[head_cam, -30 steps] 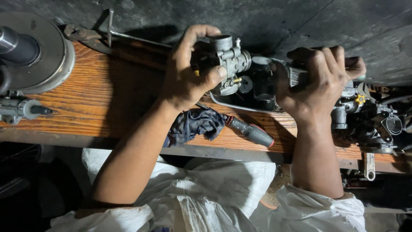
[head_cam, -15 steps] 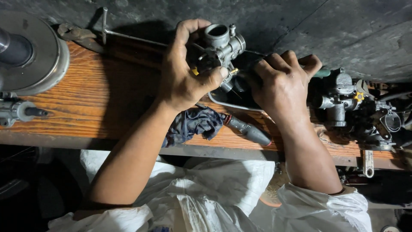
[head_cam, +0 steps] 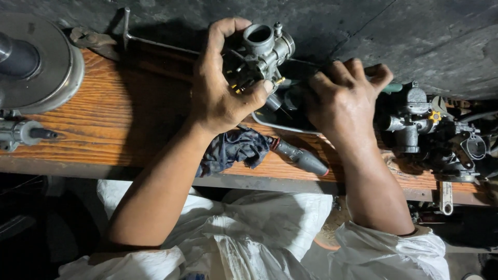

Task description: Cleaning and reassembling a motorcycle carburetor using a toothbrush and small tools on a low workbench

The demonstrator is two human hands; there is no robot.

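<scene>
- Head view looked down on a wooden workbench (head_cam: 104, 119) set against a dark wall, with the person's two bare forearms reaching over it.
- The left hand (head_cam: 220, 93) was curled tightly around a small grey metal carburetor (head_cam: 262, 49), thumb on its near side and fingers over the far side, lifting it clear of the bench with its round throat facing up.
- The right hand (head_cam: 345, 101) lay palm-down with fingers spread and bent over a dark shallow tray (head_cam: 275, 122); whether it gripped anything under the palm could not be told.
- The tray was the only container in view. Its thin pale rim showed below the hands; its contents were dark, shadowed parts too hidden to tell apart.
- Two carburetor-like bodies were counted: the one in the left hand, and a second grey assembly (head_cam: 415, 122) standing on the bench just right of the right hand, amid a cluster of dark parts and hoses.
- One screwdriver (head_cam: 301, 155) with a dark handle lay on the bench near its front edge, between the two arms.
- One crumpled dark blue rag (head_cam: 233, 150) lay just beside the screwdriver, under the left wrist.
- One large round metal disc (head_cam: 41, 62) with a dark hub sat at the bench's left end, and one small metal fitting (head_cam: 23, 135) lay below it.
- One flat wrench (head_cam: 446, 197) hung over the front edge at the right.
</scene>
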